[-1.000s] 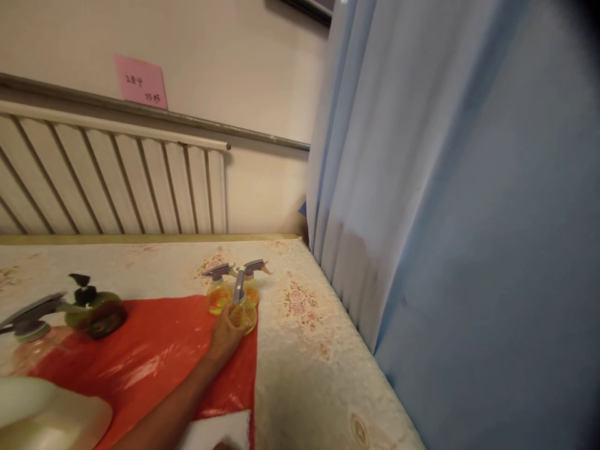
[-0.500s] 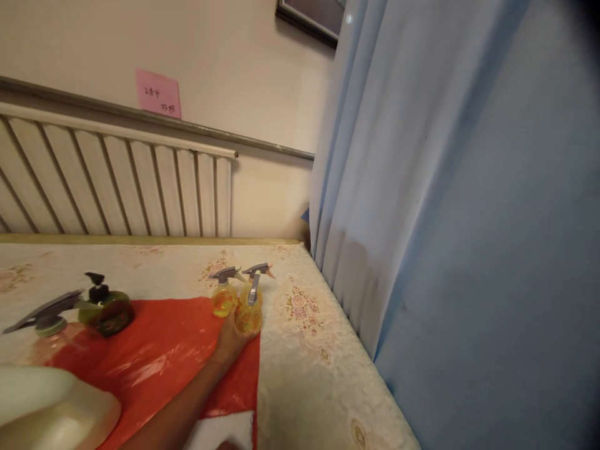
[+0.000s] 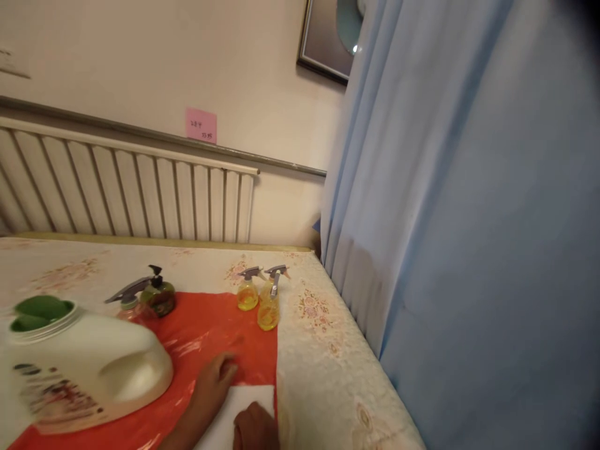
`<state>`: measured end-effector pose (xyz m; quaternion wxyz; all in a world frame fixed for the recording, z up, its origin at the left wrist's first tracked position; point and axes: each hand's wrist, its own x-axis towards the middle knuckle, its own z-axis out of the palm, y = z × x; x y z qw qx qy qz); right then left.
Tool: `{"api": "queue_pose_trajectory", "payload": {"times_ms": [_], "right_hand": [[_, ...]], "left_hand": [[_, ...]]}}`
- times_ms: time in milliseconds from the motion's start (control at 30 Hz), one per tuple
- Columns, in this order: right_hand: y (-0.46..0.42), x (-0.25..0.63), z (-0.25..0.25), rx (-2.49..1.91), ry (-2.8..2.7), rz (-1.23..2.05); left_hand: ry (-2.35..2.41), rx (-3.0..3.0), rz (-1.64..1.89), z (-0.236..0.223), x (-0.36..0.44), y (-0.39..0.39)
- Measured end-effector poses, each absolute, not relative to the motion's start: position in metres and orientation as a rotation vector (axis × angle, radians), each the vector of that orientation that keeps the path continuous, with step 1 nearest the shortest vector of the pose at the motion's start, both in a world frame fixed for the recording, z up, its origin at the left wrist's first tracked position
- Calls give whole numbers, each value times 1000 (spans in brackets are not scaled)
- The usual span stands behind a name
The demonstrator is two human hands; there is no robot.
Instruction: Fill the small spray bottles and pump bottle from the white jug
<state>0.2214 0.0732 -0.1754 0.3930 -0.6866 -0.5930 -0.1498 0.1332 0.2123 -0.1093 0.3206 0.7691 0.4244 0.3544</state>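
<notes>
3 spray bottles [image 3: 269, 317] stand at the red sheet's [image 3: 213, 325] far right corner. Nearer, the left hand [image 3: 216, 377] curls loosely, thumb and fingers slightly apart; the right hand [image 3: 255, 427] bends over a white pad [image 3: 255, 393], grip unclear.

warm, moderate indoor light, soft detail throughout
you get pale glare streaks on the red sheet [image 3: 190, 345] and a bright glint by the framed picture [image 3: 323, 37]; shade gathers in the blue curtain's [image 3: 450, 206] folds. your right hand [image 3: 255, 428] looks dark and blurred, the pink note's [image 3: 201, 126] writing is smeared, and the top right corner goes black.
</notes>
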Motion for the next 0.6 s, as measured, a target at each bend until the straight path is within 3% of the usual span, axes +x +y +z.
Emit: {"api": "queue_pose_trajectory", "payload": {"times_ms": [233, 433, 600], "right_hand": [[54, 225, -140, -1752, -1647, -290], [53, 226, -142, -1767, -1679, -247], [52, 226, -141, -1776, -1708, -242]], "left_hand": [[1118, 2464, 967, -153, 51, 148], [1034, 2869, 614, -171, 46, 117], [1060, 2979, 659, -171, 48, 111]]}}
